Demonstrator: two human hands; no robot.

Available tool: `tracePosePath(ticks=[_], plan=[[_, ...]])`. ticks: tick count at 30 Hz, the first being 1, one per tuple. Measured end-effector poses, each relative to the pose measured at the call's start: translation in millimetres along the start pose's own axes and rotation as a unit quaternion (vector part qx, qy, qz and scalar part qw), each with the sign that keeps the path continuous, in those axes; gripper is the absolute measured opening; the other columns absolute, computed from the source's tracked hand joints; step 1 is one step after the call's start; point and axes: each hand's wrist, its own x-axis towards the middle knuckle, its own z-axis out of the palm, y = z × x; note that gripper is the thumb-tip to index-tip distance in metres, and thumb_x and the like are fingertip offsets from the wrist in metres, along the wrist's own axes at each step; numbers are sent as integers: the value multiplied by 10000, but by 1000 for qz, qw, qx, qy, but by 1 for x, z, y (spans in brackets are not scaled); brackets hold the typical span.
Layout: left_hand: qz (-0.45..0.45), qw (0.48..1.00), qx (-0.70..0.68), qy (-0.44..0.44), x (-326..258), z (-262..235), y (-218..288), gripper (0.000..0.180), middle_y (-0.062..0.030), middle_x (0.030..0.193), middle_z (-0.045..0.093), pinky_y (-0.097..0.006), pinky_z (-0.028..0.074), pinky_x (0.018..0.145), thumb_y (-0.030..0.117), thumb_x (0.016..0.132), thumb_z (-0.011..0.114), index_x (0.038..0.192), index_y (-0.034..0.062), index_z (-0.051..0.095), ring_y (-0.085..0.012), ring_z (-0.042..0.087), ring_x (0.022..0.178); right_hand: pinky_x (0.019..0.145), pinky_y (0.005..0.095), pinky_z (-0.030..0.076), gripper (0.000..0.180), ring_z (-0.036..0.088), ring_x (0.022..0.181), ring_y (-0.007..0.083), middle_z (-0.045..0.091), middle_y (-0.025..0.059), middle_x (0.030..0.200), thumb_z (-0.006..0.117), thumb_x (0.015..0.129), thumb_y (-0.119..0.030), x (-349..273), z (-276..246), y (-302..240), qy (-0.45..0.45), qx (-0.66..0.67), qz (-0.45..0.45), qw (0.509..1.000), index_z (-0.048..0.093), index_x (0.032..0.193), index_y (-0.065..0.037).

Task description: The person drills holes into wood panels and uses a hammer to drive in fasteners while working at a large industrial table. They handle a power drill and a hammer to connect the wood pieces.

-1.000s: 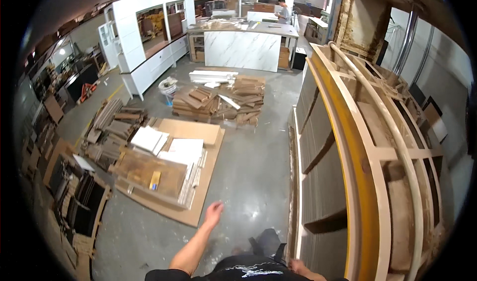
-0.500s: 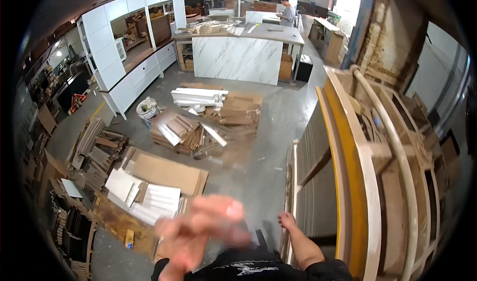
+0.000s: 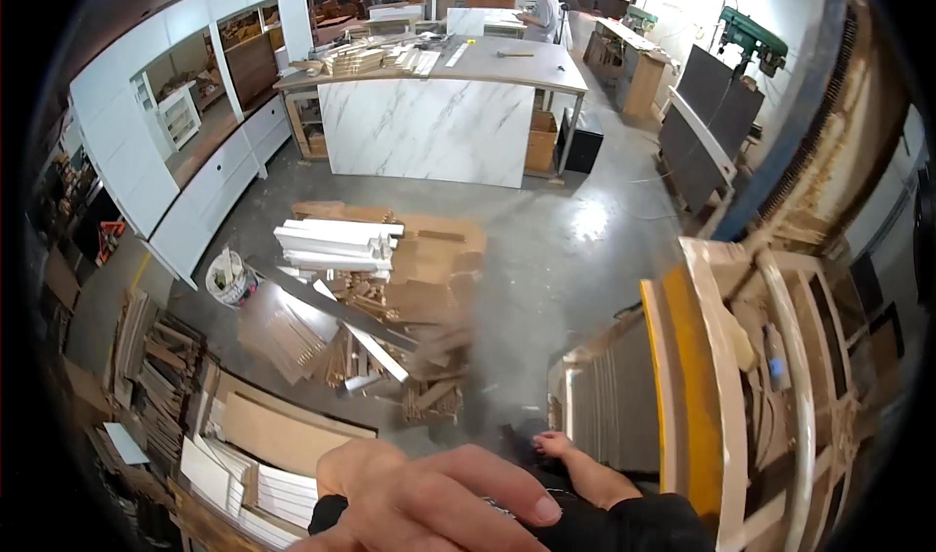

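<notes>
Left hand (image 3: pixel 439 498) has risen close under the camera since 1 s ago, fingers loosely curled, holding nothing. Right hand (image 3: pixel 554 445) rests low against the stacked panel edges (image 3: pixel 609 406), grip unclear. View swung toward scrap pile (image 3: pixel 380 308).

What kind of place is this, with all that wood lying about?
Most likely a cabinet or furniture workshop: piles of cut boards on the concrete floor, unfinished white cabinets along the wall, and a green drill press at the back.
</notes>
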Motion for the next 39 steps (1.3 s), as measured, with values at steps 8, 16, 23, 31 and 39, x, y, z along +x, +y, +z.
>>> tracePosePath(ticks=[8, 16, 23, 31, 39], plan=[[-289, 954, 1, 86, 38, -117, -256, 818, -211, 1122, 582, -443, 448, 943, 391, 932, 585, 1497, -12, 151, -293, 608, 987, 476, 312, 460, 244, 622, 647, 160, 661, 54, 889, 601, 925, -234, 218, -88, -221, 3, -39, 102, 994, 649, 1104, -74], [-336, 934, -118, 3, 152, -200, -517, 922, -199, 1106, 581, -433, 447, 928, 508, 903, 609, 1533, 56, 112, -291, 573, 1043, 567, 291, 480, 303, 631, 737, 136, 670, 35, 949, 580, 926, -288, 408, -126, -483, -70, -13, -17, 997, 647, 1148, -94], [-335, 919, -113, 176, 115, -350, -712, 819, -236, 1178, 601, -479, 401, 1024, 576, 977, 411, 1538, 42, 145, -332, 582, 1121, 458, 301, 414, 242, 570, 590, 136, 650, 25, 775, 636, 908, -297, 549, -228, -570, -91, 22, -155, 983, 686, 947, -64], [-665, 618, 187, 376, -172, -534, -932, 415, -81, 1134, 653, -307, 490, 851, 287, 1007, 537, 1323, 19, 526, -147, 592, 1016, 346, 388, 380, 89, 553, 454, 231, 582, 81, 634, 593, 888, -142, 659, -473, -535, 118, 69, 152, 979, 632, 938, -80], [-740, 542, 321, 236, -155, -627, -1089, 417, -113, 1057, 686, -325, 508, 849, 277, 963, 607, 1271, -2, 577, -188, 649, 945, 517, 347, 489, 158, 614, 608, 173, 624, 78, 700, 615, 867, -135, 797, -503, -755, 219, -7, -37, 975, 653, 953, -8]])
